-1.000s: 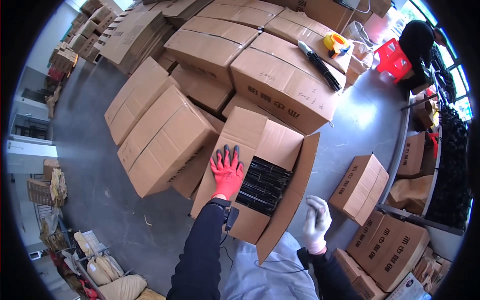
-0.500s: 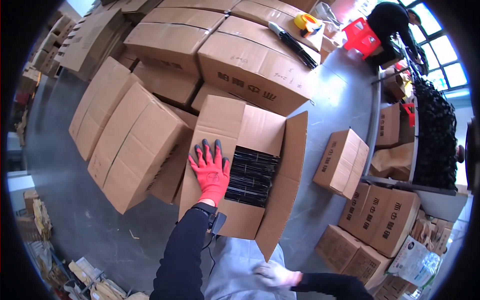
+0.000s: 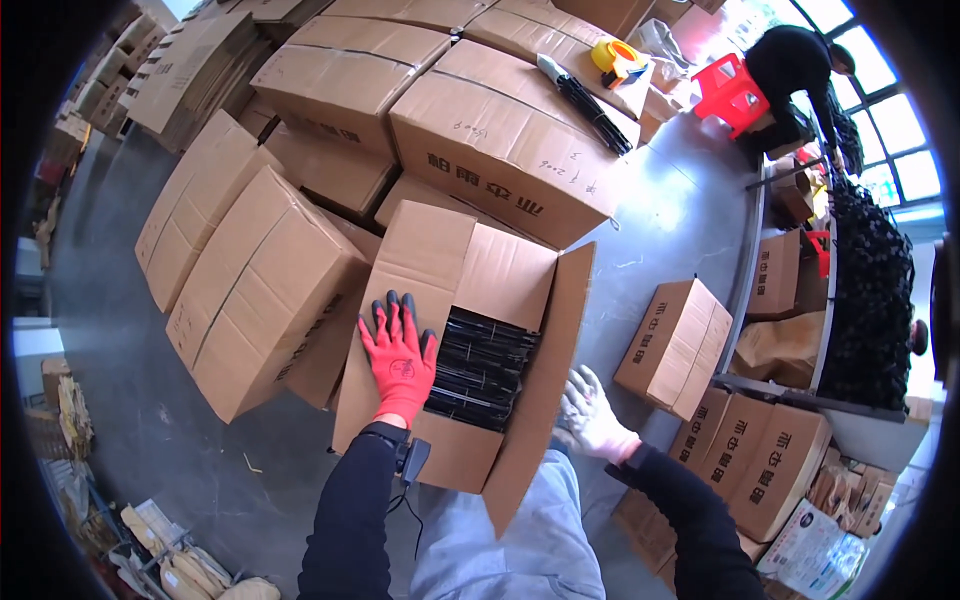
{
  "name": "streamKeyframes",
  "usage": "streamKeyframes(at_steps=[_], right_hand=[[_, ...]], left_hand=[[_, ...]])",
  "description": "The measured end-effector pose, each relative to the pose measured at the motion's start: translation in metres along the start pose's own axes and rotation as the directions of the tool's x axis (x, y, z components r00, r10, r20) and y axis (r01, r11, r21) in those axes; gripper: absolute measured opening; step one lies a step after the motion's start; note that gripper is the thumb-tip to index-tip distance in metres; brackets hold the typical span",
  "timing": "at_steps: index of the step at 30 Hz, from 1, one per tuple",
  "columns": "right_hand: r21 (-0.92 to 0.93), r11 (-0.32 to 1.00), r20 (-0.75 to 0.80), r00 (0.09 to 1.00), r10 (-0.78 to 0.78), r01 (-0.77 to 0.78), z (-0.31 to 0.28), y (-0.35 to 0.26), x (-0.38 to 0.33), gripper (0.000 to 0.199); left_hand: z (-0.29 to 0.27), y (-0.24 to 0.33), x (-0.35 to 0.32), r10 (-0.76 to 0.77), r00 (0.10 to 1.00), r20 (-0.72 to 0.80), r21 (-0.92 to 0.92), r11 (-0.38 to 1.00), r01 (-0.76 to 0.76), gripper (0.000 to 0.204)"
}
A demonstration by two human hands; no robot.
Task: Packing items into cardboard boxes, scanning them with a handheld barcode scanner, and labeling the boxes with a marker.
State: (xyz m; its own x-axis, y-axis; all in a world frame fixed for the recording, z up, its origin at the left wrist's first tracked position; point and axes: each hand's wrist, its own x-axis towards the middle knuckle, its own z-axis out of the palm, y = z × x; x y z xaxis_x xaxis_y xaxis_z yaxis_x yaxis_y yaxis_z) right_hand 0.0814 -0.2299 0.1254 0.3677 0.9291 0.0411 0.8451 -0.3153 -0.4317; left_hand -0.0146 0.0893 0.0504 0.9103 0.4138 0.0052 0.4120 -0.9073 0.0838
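In front of me stands an open cardboard box (image 3: 470,455), packed with several bundles of thin black plastic-looking pieces (image 3: 480,365). Its left flap (image 3: 415,245) lies folded inward over part of the opening, while the right flap (image 3: 548,370) stands up and outward. My left hand (image 3: 400,360), in a red glove with dark fingertips, rests flat on the left flap, fingers spread. On the outer side of the right flap is my right hand (image 3: 597,415), in a whitish glove, its fingers stretched out. Whether they touch the flap is hard to tell.
Closed cartons (image 3: 505,140) stand stacked behind the box, others (image 3: 265,290) lean at the left. A tape dispenser (image 3: 617,60) and a black bundle (image 3: 585,105) lie on top. A lone carton (image 3: 675,345) sits right. A person (image 3: 790,80) bends near a red stool (image 3: 730,93).
My right hand has risen from my lap to the outside of the right flap. The left hand keeps its place on the left flap; the view has shifted slightly.
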Motion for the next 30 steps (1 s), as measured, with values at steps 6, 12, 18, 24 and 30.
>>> streamKeyframes(at_steps=[6, 12, 18, 24, 30], right_hand=[[0.133, 0.964, 0.103, 0.965, -0.242, 0.228, 0.041, 0.053, 0.013, 0.049], [0.453, 0.82, 0.107, 0.892, -0.439, 0.349, 0.107, 0.086, 0.015, 0.04], [0.264, 0.805, -0.262, 0.843, -0.47, 0.531, 0.061, 0.065, 0.068, 0.033], [-0.099, 0.729, -0.14, 0.716, -0.684, 0.678, -0.024, 0.062, 0.062, 0.043], [-0.061, 0.56, 0.102, 0.563, -0.82, 0.826, -0.005, 0.047, 0.096, 0.022]], left_hand=[[-0.003, 0.002, 0.001, -0.018, 0.999, 0.037, 0.082, 0.997, 0.015, 0.074], [-0.012, 0.011, 0.012, -0.025, 0.996, 0.082, 0.067, 0.998, 0.02, 0.077], [-0.011, 0.003, 0.006, -0.039, 0.996, 0.081, -0.026, 0.999, 0.041, 0.078], [-0.018, 0.002, 0.005, -0.064, 0.997, 0.042, -0.076, 0.995, 0.067, 0.073], [-0.02, 0.002, 0.006, -0.057, 0.998, 0.012, -0.1, 0.993, 0.058, 0.073]])
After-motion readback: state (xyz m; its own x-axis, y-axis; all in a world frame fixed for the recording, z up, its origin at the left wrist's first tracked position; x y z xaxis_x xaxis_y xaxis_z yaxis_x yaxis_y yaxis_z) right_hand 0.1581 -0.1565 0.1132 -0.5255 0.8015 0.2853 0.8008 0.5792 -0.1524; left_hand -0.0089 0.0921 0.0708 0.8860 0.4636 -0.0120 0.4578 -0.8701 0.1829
